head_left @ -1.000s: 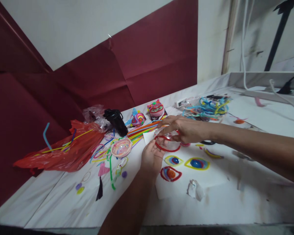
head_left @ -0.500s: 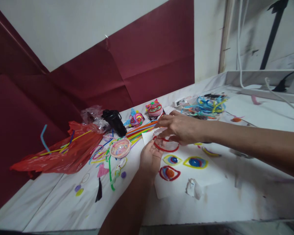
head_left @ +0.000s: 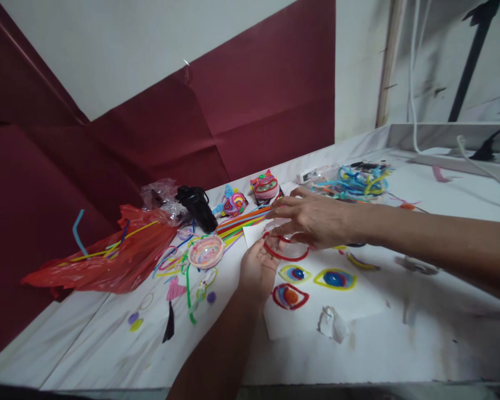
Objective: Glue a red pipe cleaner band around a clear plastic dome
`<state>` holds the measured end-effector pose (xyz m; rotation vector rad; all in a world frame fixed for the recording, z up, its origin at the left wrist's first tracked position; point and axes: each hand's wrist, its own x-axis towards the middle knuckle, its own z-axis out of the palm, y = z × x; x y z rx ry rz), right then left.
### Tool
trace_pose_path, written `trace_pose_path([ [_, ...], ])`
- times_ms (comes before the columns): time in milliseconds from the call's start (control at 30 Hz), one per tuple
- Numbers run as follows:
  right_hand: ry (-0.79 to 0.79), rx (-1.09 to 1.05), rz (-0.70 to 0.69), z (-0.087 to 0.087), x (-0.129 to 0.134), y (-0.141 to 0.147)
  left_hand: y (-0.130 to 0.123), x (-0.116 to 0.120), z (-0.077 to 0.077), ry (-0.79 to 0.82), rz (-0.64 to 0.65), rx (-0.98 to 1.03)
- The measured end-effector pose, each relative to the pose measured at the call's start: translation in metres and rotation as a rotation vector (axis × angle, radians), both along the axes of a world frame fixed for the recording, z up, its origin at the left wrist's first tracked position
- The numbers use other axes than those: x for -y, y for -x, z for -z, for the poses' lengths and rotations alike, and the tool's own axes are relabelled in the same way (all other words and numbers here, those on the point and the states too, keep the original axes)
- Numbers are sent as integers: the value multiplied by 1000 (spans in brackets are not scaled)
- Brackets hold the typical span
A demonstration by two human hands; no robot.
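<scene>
A curved red pipe-cleaner outline [head_left: 292, 259] is held between both hands above the white paper. My left hand [head_left: 257, 266], palm up, has its fingers closed on the outline's left end. Over its upper side bends my right hand [head_left: 312, 219], fingers curled down; their tips are partly hidden, so its hold cannot be made out. Just below lie three eye shapes: a small yellow-edged one [head_left: 294, 273], a larger yellow-edged one [head_left: 335, 279] and a red-edged one with an orange centre [head_left: 290, 297].
Left are a red plastic bag [head_left: 108, 261], a black container [head_left: 196, 208] and a round coiled bowl [head_left: 206, 251]. Behind the hands stand two colourful figures [head_left: 234, 202]. A tangle of blue and yellow strips [head_left: 360, 180] lies at back right; crumpled tissue [head_left: 331, 324] lies in front.
The whole view has shifted slightly, moving the scene a little to the right. Both hands keep nearly the same pose around the red outline.
</scene>
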<state>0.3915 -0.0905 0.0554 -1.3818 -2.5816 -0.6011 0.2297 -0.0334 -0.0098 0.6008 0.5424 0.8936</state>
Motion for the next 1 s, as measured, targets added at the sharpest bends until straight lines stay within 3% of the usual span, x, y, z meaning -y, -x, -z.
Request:
trace_pose_path([
  [300, -25, 31, -49, 2, 1, -2, -1, -2, 1, 34, -13, 19],
  [533, -46, 12, -99, 3, 3, -5, 0, -1, 2, -45, 18, 8],
  [1000, -28, 7, -72, 6, -2, -1, 1, -7, 5, 11, 21, 27],
])
